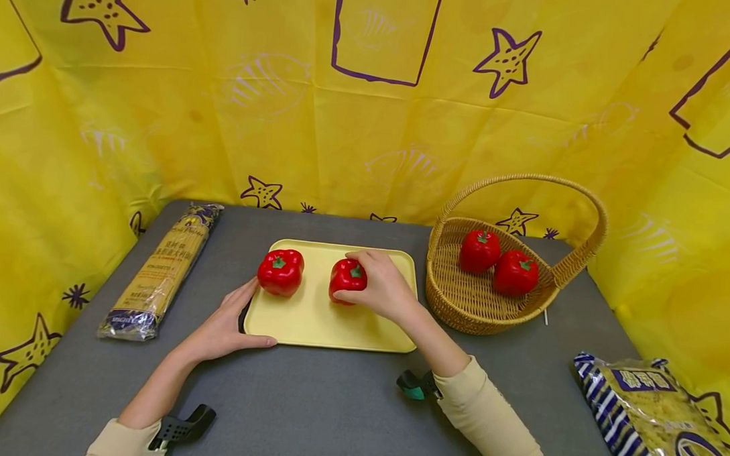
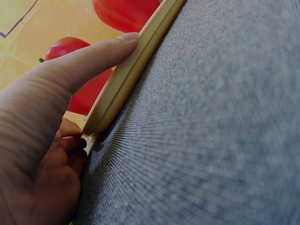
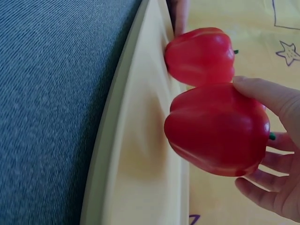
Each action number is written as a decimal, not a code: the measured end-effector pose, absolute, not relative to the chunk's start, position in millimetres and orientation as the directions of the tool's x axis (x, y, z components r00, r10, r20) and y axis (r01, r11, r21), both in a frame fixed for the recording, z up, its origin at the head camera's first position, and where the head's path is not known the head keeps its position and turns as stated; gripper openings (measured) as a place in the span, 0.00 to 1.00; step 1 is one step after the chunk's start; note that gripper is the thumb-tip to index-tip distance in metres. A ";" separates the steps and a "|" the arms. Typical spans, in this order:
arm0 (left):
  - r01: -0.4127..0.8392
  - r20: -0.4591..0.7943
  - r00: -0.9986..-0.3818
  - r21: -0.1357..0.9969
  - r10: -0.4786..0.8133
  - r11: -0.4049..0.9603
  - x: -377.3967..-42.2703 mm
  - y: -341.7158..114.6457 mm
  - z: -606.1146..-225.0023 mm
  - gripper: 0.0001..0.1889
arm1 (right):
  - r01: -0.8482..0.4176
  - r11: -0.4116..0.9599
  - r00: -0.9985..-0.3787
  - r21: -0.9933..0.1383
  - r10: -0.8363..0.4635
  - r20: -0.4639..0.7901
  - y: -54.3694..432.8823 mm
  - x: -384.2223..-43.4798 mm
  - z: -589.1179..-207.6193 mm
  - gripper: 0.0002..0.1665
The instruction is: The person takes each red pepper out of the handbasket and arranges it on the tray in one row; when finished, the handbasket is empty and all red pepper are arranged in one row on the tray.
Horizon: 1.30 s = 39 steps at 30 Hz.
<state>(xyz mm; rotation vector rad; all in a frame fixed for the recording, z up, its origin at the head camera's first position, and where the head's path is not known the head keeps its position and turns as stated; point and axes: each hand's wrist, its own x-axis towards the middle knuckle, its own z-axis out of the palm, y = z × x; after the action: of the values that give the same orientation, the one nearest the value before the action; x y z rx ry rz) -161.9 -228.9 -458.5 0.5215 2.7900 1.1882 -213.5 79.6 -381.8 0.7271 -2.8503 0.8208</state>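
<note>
On the pale yellow tray [image 1: 313, 327] sits a red bell pepper [image 1: 281, 273] with a green stem, at the left. My right hand [image 1: 382, 282] grips a second red bell pepper [image 1: 342, 278] between thumb and fingers, over the tray's middle. In the right wrist view this held pepper [image 3: 215, 129] is close above the tray surface, with a shadow beside it. My left hand [image 1: 229, 324] rests against the tray's front left corner, thumb [image 2: 108, 51] extended onto the front rim and fingers along the left side.
A wicker basket [image 1: 470, 319] with a tall handle stands right of the tray, holding two red bell peppers [image 1: 498, 263]. A spaghetti packet [image 1: 161, 274] lies at the left. Another blue-striped food packet [image 1: 654, 419] lies at the right front. Yellow cloth [image 1: 368, 134] encloses the grey table [image 1: 310, 407].
</note>
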 end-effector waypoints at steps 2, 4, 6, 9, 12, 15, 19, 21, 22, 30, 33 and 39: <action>0.284 0.072 -0.940 0.710 0.334 0.644 -161.6 -229.0 -458.2 0.63 | -0.463 0.743 -0.885 -0.484 -0.419 0.203 77.4 -213.1 -381.7 0.42; 0.285 0.073 -0.939 0.711 0.335 0.643 -161.5 -229.2 -458.1 0.63 | -0.461 0.743 -0.885 -0.485 -0.421 0.198 75.3 -212.9 -381.8 0.42; 0.285 0.073 -0.939 0.712 0.336 0.642 -161.4 -229.6 -458.1 0.63 | -0.460 0.743 -0.886 -0.486 -0.422 0.195 73.1 -212.8 -381.8 0.42; 0.286 0.074 -0.939 0.711 0.337 0.642 -161.7 -230.3 -458.3 0.63 | -0.465 0.738 -0.883 -0.488 -0.426 0.196 69.4 -212.8 -381.5 0.42; 0.286 0.073 -0.939 0.708 0.337 0.645 -162.1 -230.8 -458.4 0.64 | -0.470 0.739 -0.880 -0.483 -0.431 0.198 65.3 -213.0 -381.3 0.42; 0.285 0.071 -0.939 0.706 0.336 0.649 -162.2 -230.6 -458.4 0.64 | -0.469 0.747 -0.881 -0.472 -0.432 0.191 60.9 -213.3 -381.2 0.42; 0.282 0.066 -0.940 0.706 0.336 0.649 -162.6 -230.1 -458.8 0.64 | -0.471 0.758 -0.880 -0.451 -0.438 0.183 56.1 -213.9 -381.8 0.41; 0.282 0.066 -0.939 0.706 0.337 0.650 -162.6 -230.4 -459.3 0.64 | -0.474 0.761 -0.879 -0.444 -0.442 0.182 54.1 -214.1 -382.2 0.40; 0.280 0.064 -0.940 0.706 0.336 0.650 -162.7 -230.5 -459.6 0.64 | -0.475 0.762 -0.878 -0.441 -0.443 0.181 53.2 -214.2 -382.3 0.40; 0.275 0.059 -0.942 0.704 0.332 0.654 -162.8 -231.4 -461.5 0.64 | -0.483 0.765 -0.874 -0.426 -0.454 0.175 46.2 -214.1 -381.5 0.40; 0.273 0.057 -0.942 0.704 0.330 0.655 -162.9 -231.2 -461.4 0.64 | -0.487 0.767 -0.872 -0.418 -0.458 0.174 43.8 -214.6 -381.1 0.40; 0.271 0.055 -0.942 0.705 0.331 0.655 -162.6 -230.9 -460.7 0.64 | -0.487 0.779 -0.872 -0.396 -0.461 0.166 38.8 -216.4 -380.9 0.40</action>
<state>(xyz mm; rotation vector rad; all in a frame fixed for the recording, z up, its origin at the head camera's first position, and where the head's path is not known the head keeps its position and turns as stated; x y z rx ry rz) -162.6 -230.9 -460.7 0.5073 2.7863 1.1668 -216.4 38.8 -380.9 0.7748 -2.9063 0.6721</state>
